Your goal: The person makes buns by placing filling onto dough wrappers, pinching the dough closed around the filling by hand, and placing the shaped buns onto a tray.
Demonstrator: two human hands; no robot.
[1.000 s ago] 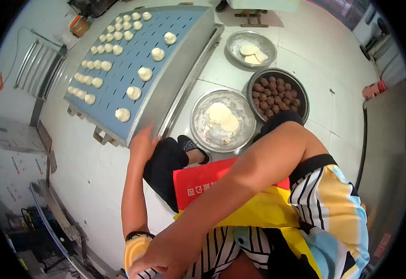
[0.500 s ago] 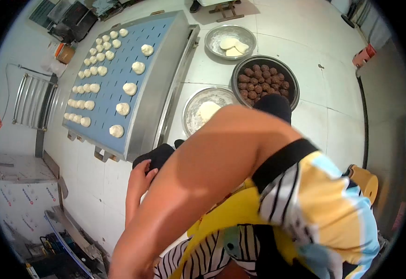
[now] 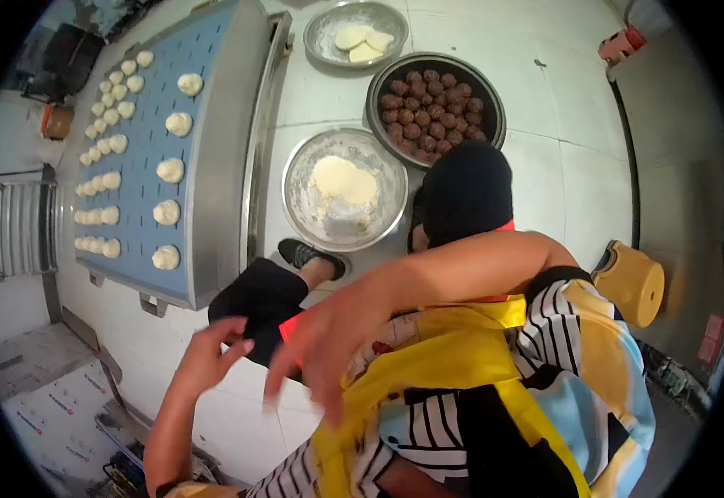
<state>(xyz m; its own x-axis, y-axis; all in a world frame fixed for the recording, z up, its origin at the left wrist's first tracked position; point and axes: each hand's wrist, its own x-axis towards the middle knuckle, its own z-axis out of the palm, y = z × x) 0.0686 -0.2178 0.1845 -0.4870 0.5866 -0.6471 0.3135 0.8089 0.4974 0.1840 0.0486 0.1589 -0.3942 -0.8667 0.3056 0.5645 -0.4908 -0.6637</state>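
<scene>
My left hand (image 3: 211, 355) is by my black-trousered left knee, fingers loosely bent, thumb apart, with nothing seen in it. Smeared a little by motion, my right hand (image 3: 320, 349) hangs in front of my yellow apron (image 3: 428, 357), its fingers apart and no object visible in them. Beyond my feet, a metal bowl (image 3: 295, 183) on the floor holds pale flattened dough (image 3: 343, 180) and flour. A dark round pan (image 3: 499, 124) full of brown filling balls (image 3: 436, 112) stands beside it, near my right knee.
To the left is a long metal-sided tray (image 3: 221, 166) with a blue slotted surface, bearing rows of white dough balls (image 3: 171, 171). Another metal bowl (image 3: 316, 41) with dough pieces (image 3: 364, 41) sits farther off. A yellow stool (image 3: 631, 282) stands at right.
My right forearm has swung back toward my body, bringing the right hand into sight and uncovering the near bowl. The view has shifted, so the tray and bowls appear farther left.
</scene>
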